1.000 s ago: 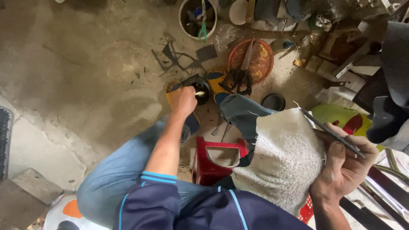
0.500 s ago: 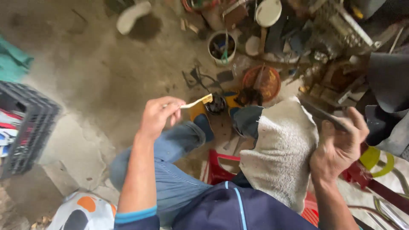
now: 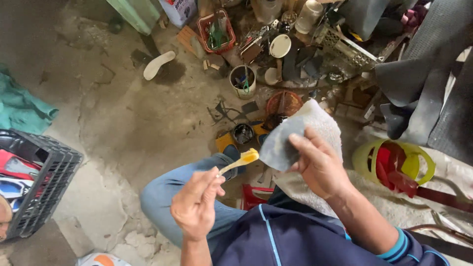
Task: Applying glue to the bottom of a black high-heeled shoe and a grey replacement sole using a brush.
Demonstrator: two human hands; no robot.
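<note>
My left hand (image 3: pixel 197 204) grips a small stick-like brush (image 3: pixel 240 160) whose tip is loaded with yellow glue. The tip hangs just left of a grey piece of sheet material (image 3: pixel 279 143). My right hand (image 3: pixel 319 165) pinches that grey piece by its right edge and holds it up in front of me. Under it a white rough cloth (image 3: pixel 322 128) drapes over my lap. Below the brush tip, on the floor by my knee, stands a small dark tin (image 3: pixel 242 133) on a yellow base.
A black plastic crate (image 3: pixel 44 182) stands at the left, with a green cloth (image 3: pixel 22 108) behind it. A tin of tools (image 3: pixel 243 81), a red basket (image 3: pixel 215 32) and assorted clutter fill the floor ahead. A yellow-green basket (image 3: pixel 394 162) sits at the right. A red stool (image 3: pixel 253 194) is under me.
My left hand came back from the tin with the glue-tipped brush and now holds it close to me. My right hand lifted the grey piece up toward the brush.
</note>
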